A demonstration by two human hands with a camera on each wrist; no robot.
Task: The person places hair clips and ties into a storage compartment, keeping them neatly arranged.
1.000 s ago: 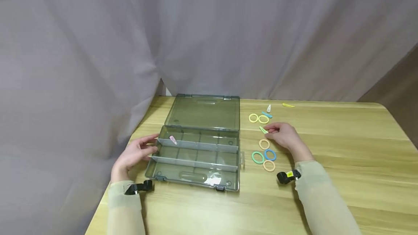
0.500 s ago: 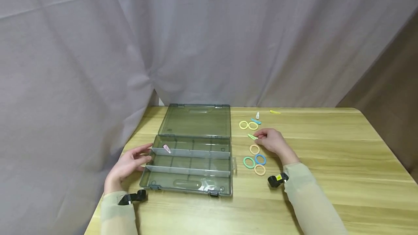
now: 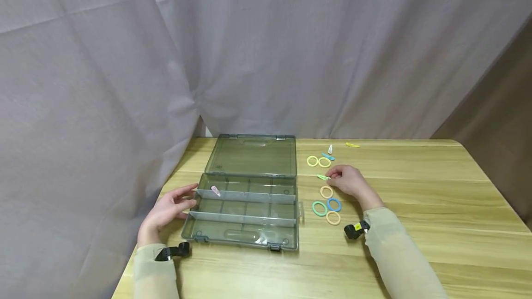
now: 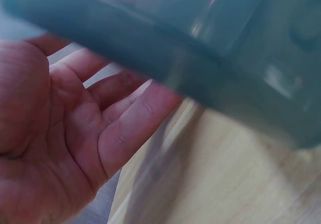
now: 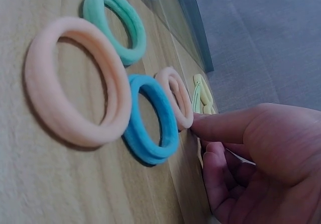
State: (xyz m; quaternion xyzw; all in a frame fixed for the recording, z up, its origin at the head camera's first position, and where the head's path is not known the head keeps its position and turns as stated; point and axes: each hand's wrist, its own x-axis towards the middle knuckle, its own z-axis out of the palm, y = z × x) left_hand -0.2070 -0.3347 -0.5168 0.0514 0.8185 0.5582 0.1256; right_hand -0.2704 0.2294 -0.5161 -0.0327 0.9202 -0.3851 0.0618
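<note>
My right hand (image 3: 350,181) pinches the wide end of a green snap hair clip (image 3: 323,177) between thumb and fingertips, low over the table. In the right wrist view the same clip (image 5: 197,94) shows just past the thumb. My left hand (image 3: 168,208) rests at the left side of a smoky clear compartment box (image 3: 245,245), its fingers fairly straight against the wall. The left wrist view has the palm (image 4: 55,128) facing up, with fingertips under the box's edge. A pink hair clip (image 3: 215,191) leans on the rear divider inside the box.
The box's lid (image 3: 251,156) lies open behind it. Right of the box are two yellow hair ties (image 3: 312,156), peach ones (image 3: 326,187), a green one (image 3: 319,215) and a blue one (image 3: 334,199). White (image 3: 330,149), blue (image 3: 328,156) and yellow clips (image 3: 353,145) lie farther back.
The head view has shifted, moving the whole scene left and down in it. The green hair clip in my right fingers has turned to lie flatter across the view. My left hand stays at the box.
</note>
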